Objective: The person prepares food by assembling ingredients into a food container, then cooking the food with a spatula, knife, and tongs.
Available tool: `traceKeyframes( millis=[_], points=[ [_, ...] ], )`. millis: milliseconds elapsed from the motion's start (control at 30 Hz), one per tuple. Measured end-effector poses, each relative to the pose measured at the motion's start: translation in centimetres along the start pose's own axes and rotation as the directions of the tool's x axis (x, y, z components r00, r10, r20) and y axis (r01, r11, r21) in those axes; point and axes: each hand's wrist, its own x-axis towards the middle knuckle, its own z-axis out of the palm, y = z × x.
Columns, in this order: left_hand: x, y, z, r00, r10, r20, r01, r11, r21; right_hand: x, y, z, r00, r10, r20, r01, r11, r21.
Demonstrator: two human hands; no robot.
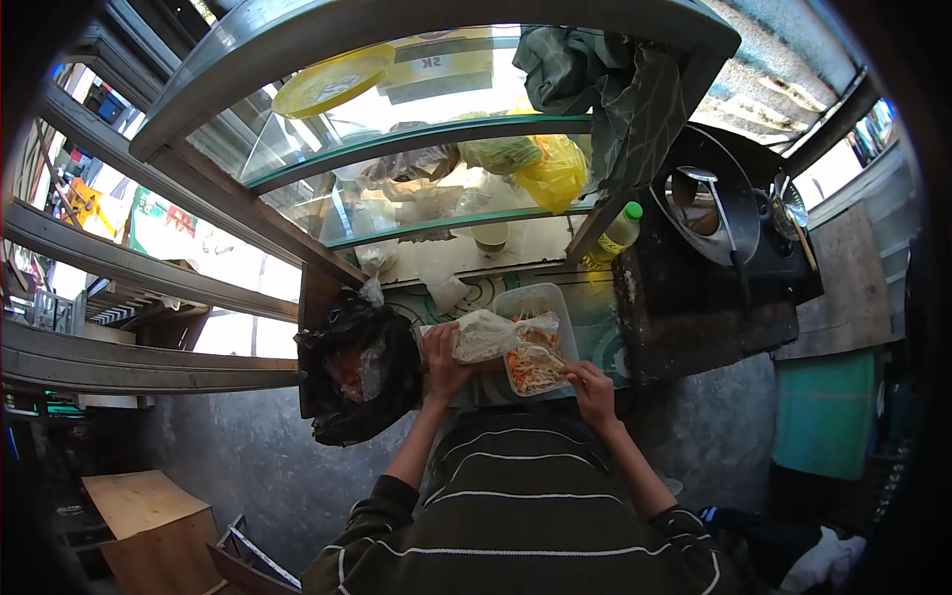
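My left hand (pixel 443 359) grips a clear plastic bag (pixel 484 334) holding pale food, lifted just above the counter. My right hand (pixel 591 385) pinches a small utensil at the near edge of a clear plastic container (pixel 552 302). The container holds shredded orange and white vegetables (pixel 534 365). Both hands sit close together over the counter in front of my striped sleeves.
A black plastic bag (pixel 359 372) bulges at the left of the counter. A glass display case (pixel 416 149) with yellow bags and a yellow plate rises behind. A yellow bottle with green cap (pixel 617 236) stands at right, beside a dark wok with a ladle (pixel 709 203).
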Motion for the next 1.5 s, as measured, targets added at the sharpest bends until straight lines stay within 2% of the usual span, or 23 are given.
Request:
traceKeyframes(
  millis=[67,200,267,300,333,367,400,467,500,567,600,633,667,700,767,800,867,900,933,967,1167,1300,1500],
  points=[
    [0.2,0.1,0.0,1.0,-0.003,0.003,0.003,1.0,-0.003,-0.6,-1.1,-0.1,0.98,-0.159,0.12,0.188,0.937,-0.293],
    [0.4,0.3,-0.1,1.0,-0.012,0.014,0.012,1.0,-0.008,-0.9,-0.8,-0.1,0.967,-0.159,0.201,0.221,0.914,-0.34],
    [0.6,0.2,0.1,1.0,-0.008,0.007,0.008,1.0,0.001,-0.3,-0.4,-0.3,0.974,-0.226,0.025,0.226,0.945,-0.237],
    [0.5,0.2,0.1,1.0,-0.004,0.003,0.004,1.0,0.011,0.0,-0.1,-0.4,0.973,-0.228,0.029,0.229,0.945,-0.234],
    [0.5,0.1,0.0,1.0,-0.007,-0.001,0.007,1.0,0.014,0.3,0.2,-0.5,0.994,-0.071,-0.079,0.072,0.997,0.0],
    [0.5,0.2,0.0,1.0,-0.009,0.004,0.009,1.0,0.013,0.9,0.1,-0.6,0.984,0.109,-0.144,-0.071,0.966,0.247],
    [0.5,0.2,0.0,1.0,-0.011,0.01,0.01,1.0,0.01,1.4,-0.1,-0.6,0.984,0.107,-0.143,-0.069,0.966,0.248],
    [0.7,0.5,-0.1,1.0,0.002,0.011,-0.002,1.0,0.006,2.6,-0.6,-0.9,0.993,0.116,-0.014,-0.107,0.952,0.287],
    [0.9,0.7,-0.3,1.0,0.014,0.012,-0.014,1.0,0.002,3.0,-0.5,-0.8,0.993,0.115,-0.017,-0.105,0.952,0.287],
    [1.1,1.3,-0.6,0.999,0.026,0.028,-0.026,1.0,-0.014,3.6,-0.4,-0.5,0.958,0.187,0.216,-0.25,0.915,0.317],
    [1.2,1.5,-0.6,0.998,0.036,0.042,-0.035,0.999,-0.028,4.1,-0.5,0.0,0.959,0.183,0.217,-0.247,0.915,0.318],
    [1.2,1.6,-0.6,0.999,0.036,0.038,-0.035,0.999,-0.025,4.7,-0.7,0.6,0.987,-0.006,0.162,-0.032,0.972,0.232],
    [1.0,1.6,-0.5,0.999,0.018,0.043,-0.016,0.999,-0.043,5.1,-1.0,1.0,0.972,-0.199,0.126,0.183,0.974,0.132],
    [0.9,1.6,-0.4,0.999,0.0,0.049,0.003,0.998,-0.061,5.3,-1.3,1.2,0.971,-0.201,0.128,0.184,0.974,0.132],
    [0.8,1.6,-0.3,0.999,-0.007,0.038,0.01,0.998,-0.065,5.6,-2.0,1.5,0.93,-0.302,0.209,0.323,0.943,-0.074],
    [0.8,1.6,-0.3,0.999,-0.015,0.029,0.017,0.997,-0.07,5.7,-1.8,1.9,0.93,-0.303,0.209,0.324,0.943,-0.073],
    [0.7,1.6,-0.2,1.0,-0.018,0.022,0.02,0.997,-0.078,5.6,-0.6,3.2,0.952,-0.283,0.115,0.272,0.957,0.105],
    [0.6,1.6,-0.2,1.0,-0.022,0.013,0.023,0.996,-0.088,5.5,0.0,3.5,0.952,-0.283,0.116,0.272,0.956,0.106],
    [0.6,1.6,-0.2,1.0,-0.024,0.014,0.025,0.996,-0.087,5.2,0.5,3.8,0.983,-0.035,0.182,-0.029,0.941,0.338],
    [0.5,1.7,-0.2,1.0,-0.022,0.017,0.023,0.995,-0.093,4.9,0.7,4.1,0.935,0.191,0.3,-0.328,0.79,0.517],
    [0.2,1.7,-0.1,0.999,-0.026,0.019,0.028,0.994,-0.104,4.6,0.9,5.1,0.903,0.279,0.328,-0.429,0.646,0.631],
    [0.1,1.4,0.2,0.999,-0.04,0.005,0.04,0.993,-0.111,4.4,0.7,4.8,0.91,0.3,0.285,-0.414,0.672,0.613],
    [0.2,1.4,0.0,0.998,-0.058,0.01,0.059,0.987,-0.151,4.3,1.2,3.4,0.913,0.32,0.252,-0.405,0.643,0.65]
  ],
)
